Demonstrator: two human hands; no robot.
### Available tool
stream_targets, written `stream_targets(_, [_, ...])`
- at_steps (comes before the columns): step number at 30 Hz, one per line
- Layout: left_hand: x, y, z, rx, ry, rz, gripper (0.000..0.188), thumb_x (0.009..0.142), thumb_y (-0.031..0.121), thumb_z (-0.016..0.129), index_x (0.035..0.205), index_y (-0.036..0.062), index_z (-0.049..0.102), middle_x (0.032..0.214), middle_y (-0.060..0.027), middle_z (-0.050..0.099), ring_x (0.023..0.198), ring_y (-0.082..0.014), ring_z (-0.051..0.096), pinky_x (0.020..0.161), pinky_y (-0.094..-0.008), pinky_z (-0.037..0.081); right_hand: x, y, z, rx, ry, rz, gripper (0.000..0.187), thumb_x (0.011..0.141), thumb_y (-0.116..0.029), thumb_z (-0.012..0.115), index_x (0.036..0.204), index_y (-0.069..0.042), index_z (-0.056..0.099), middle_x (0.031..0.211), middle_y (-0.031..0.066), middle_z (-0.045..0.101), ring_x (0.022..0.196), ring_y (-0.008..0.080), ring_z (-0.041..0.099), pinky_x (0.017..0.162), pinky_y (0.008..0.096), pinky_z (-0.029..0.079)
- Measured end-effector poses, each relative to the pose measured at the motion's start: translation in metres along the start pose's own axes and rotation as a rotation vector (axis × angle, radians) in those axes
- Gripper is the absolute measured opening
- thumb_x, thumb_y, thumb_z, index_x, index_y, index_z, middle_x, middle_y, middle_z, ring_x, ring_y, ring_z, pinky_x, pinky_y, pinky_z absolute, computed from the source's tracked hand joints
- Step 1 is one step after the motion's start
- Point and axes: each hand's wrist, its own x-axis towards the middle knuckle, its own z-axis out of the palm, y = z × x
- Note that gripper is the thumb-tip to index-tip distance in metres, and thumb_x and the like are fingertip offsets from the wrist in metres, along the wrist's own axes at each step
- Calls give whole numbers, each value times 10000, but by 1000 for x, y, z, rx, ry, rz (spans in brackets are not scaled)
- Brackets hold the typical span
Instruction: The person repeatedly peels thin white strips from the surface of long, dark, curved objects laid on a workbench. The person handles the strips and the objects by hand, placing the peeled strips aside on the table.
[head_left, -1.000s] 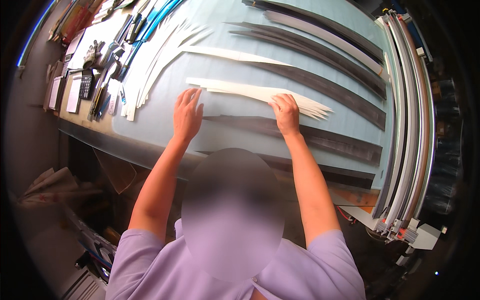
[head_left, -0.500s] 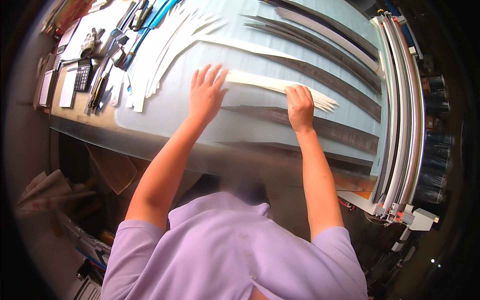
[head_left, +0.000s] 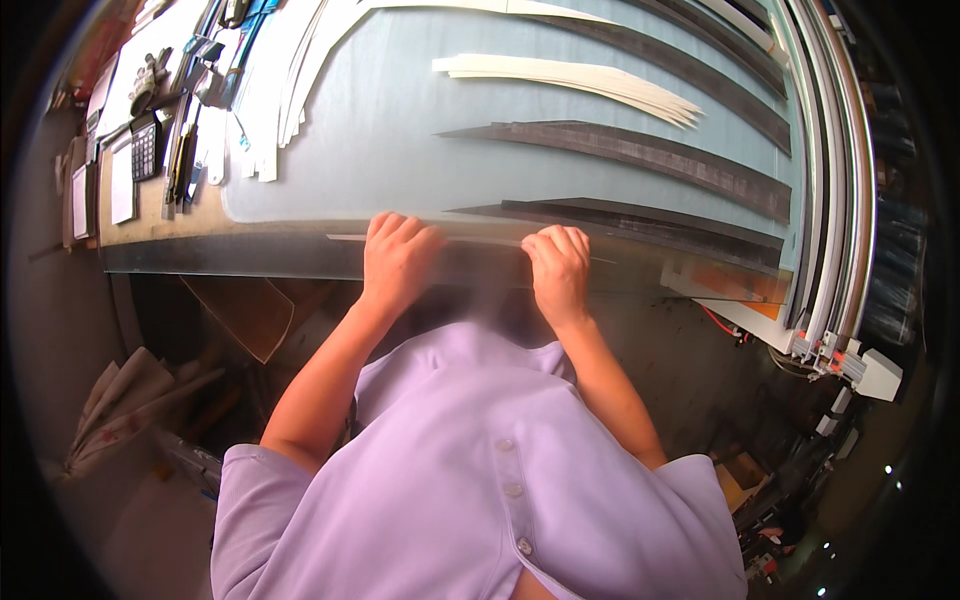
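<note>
Close to the table's near edge, my left hand (head_left: pixel 398 258) and my right hand (head_left: pixel 558 268) are both closed on a thin pale strip (head_left: pixel 346 237). It is seen almost edge-on, and its ends stick out past both fists. The left hand is slightly blurred. Beyond the hands, a fanned bundle of cream-white strips (head_left: pixel 570 78) lies on the pale blue-grey tabletop (head_left: pixel 350 110). Dark, blackish strips (head_left: pixel 640 160) lie in groups between that bundle and the near edge. The nearest dark group (head_left: pixel 660 228) sits just right of and beyond my right hand.
Many white strips (head_left: pixel 300 60) are spread at the far left. A calculator (head_left: pixel 146 150), gloves (head_left: pixel 148 82) and assorted tools (head_left: pixel 185 150) lie along the left side. Long metal rails (head_left: pixel 835 170) border the right side. A folded cloth or sheet (head_left: pixel 120 410) is low on the left.
Both hands have come back from the white bundle to the near edge, now with one thin strip between them. The left hand has closed. The view has shifted, so the table sits higher.
</note>
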Motion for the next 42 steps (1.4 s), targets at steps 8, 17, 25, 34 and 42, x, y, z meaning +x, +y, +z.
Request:
stream_targets(8, [63,-26,6,-54,-318,-383,423,855,432,770,745,34,681,686,-145,661,692,-346,626,662,-458,468,57,9,15,-158,-213,321,430,825,-393,802,749,-13,616,809,146,687,804,343,621,806,444,423])
stream_targets(17, [83,-34,11,15,-378,-481,522,810,461,789,600,26,589,576,-133,602,591,-343,585,574,-462,443,73,3,27,-236,-335,471,492,792,-428,835,749,31,667,800,242,700,788,419,678,751,479,508])
stream_targets(25, [84,-37,14,30,-379,-447,511,796,438,797,579,25,588,552,-138,581,574,-338,572,562,-456,439,75,2,29,-245,-361,496,495,781,-425,846,756,40,680,815,255,702,817,430,686,756,482,527])
stream_targets(34, [83,-43,20,48,-369,-395,503,785,437,804,604,6,620,588,-170,599,615,-371,590,592,-470,458,75,2,31,-266,-366,479,471,772,-412,853,763,30,690,837,250,708,850,429,679,798,492,524])
stream_targets(42, [84,-40,17,48,-384,-404,489,779,427,815,623,-1,638,600,-186,607,625,-380,600,599,-469,466,75,4,33,-269,-366,488,469,763,-404,861,751,30,684,821,247,705,834,428,676,784,489,526])
